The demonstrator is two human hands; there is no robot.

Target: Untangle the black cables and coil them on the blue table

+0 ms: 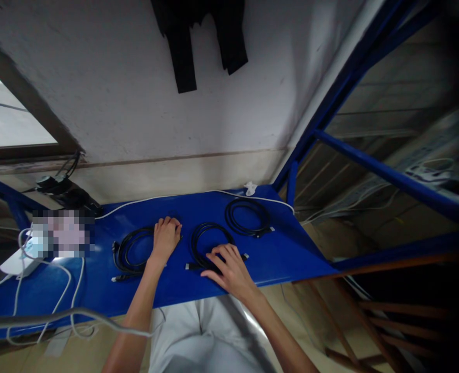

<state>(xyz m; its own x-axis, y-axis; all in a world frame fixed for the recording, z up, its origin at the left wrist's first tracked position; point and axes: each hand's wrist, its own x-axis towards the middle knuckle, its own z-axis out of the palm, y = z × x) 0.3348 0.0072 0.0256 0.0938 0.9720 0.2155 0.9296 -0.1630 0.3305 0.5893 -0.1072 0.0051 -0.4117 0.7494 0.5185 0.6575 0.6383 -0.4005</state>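
On blue shelf [287,254], L hand [166,237] closed on left coil [125,255], R hand [229,270] flat on mid coil [199,237] nr edge

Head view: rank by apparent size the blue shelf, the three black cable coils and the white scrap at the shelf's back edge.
1. Blue shelf
2. Left coil, middle coil, far coil: look alike; left hand and right hand partly cover two, so unranked
3. White scrap

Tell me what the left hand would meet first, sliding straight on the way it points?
Ahead of the left hand lies bare blue shelf, then the thin white cable along the back edge, probably the first thing met, with the wall just behind; depth is hard to judge.
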